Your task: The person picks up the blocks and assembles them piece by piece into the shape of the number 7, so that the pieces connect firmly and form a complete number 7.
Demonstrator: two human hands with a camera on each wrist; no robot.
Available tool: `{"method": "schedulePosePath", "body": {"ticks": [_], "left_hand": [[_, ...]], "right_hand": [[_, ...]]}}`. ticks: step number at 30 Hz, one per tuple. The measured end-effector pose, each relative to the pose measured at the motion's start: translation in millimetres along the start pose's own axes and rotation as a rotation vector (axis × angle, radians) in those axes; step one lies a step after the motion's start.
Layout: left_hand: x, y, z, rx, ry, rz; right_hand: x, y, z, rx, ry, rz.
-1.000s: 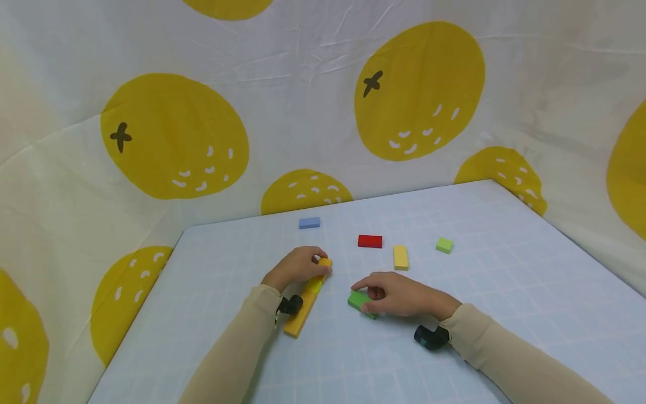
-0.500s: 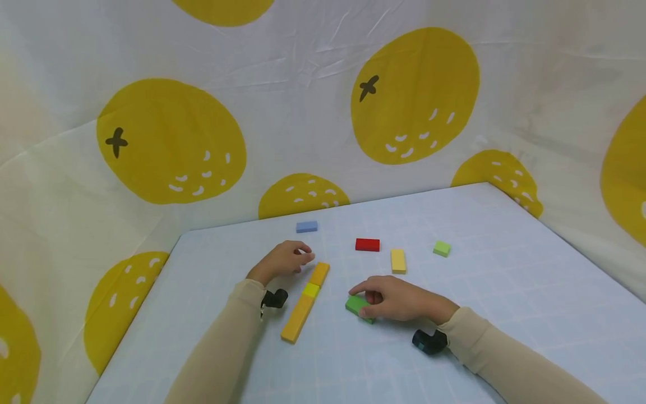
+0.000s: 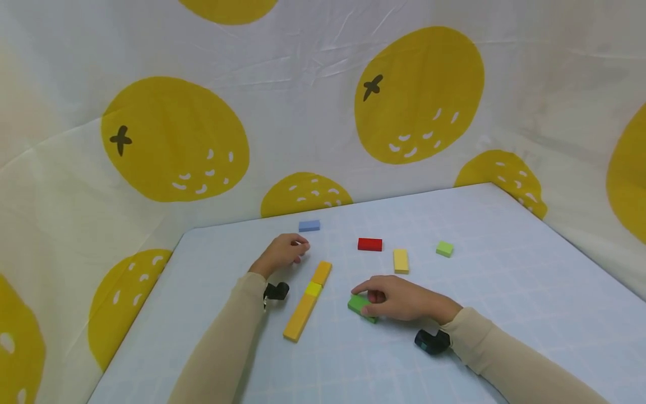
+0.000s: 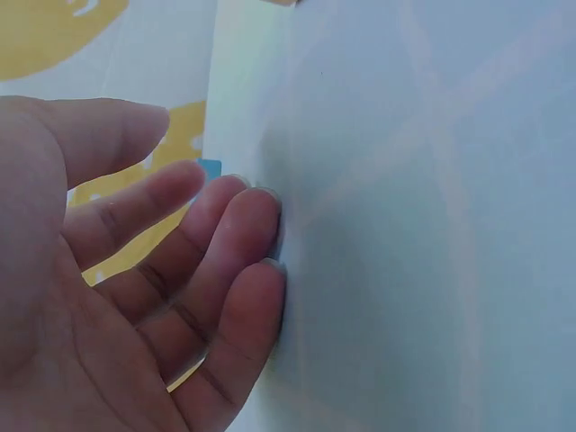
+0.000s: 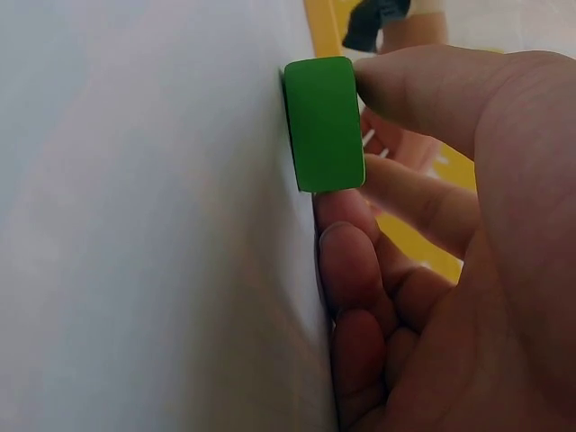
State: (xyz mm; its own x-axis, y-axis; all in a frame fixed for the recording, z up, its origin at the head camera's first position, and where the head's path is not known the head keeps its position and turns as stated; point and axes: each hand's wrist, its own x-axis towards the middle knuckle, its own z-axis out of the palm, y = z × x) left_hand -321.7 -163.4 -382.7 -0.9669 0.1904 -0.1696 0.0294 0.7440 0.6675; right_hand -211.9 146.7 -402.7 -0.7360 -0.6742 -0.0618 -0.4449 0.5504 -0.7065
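My right hand (image 3: 404, 297) holds a green wooden block (image 3: 357, 303) flat on the table, thumb on the near side and index finger at the far side. In the right wrist view, the block's green end face (image 5: 324, 124) is toward the camera, with the other fingers curled below it. My left hand (image 3: 281, 253) is empty, fingers loosely bent low over the table, just short of a blue block (image 3: 309, 225). Between the hands lies a slanted row: a long orange block (image 3: 300, 318), a small yellow block (image 3: 313, 289) and a shorter orange block (image 3: 322, 272).
Beyond the right hand lie a red block (image 3: 370, 244), a pale yellow block (image 3: 401, 261) and a small light green block (image 3: 444, 249). The pale blue table (image 3: 504, 269) meets a white curtain (image 3: 303, 112) printed with yellow fruit at its back and sides.
My left hand has let go of the short orange block at the row's far end and moved left and away toward the blue block. The right hand stays on the green block.
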Motion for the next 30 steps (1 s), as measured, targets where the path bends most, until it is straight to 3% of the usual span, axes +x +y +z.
{"method": "schedulePosePath", "body": {"ticks": [10,26,30], "left_hand": [[19.0,-11.7,-2.5,-0.149,0.077,0.033],[26.2,-23.6,2.3,-0.303,0.105,0.037],[30.1,-26.7,3.3,-0.335,0.146,0.060]], "right_hand": [[1.9,2,-4,-0.015,0.014,-0.025],[1.0,6,1,0.030,0.009,-0.034],[0.8,5,0,0.047,0.008,-0.039]]}}
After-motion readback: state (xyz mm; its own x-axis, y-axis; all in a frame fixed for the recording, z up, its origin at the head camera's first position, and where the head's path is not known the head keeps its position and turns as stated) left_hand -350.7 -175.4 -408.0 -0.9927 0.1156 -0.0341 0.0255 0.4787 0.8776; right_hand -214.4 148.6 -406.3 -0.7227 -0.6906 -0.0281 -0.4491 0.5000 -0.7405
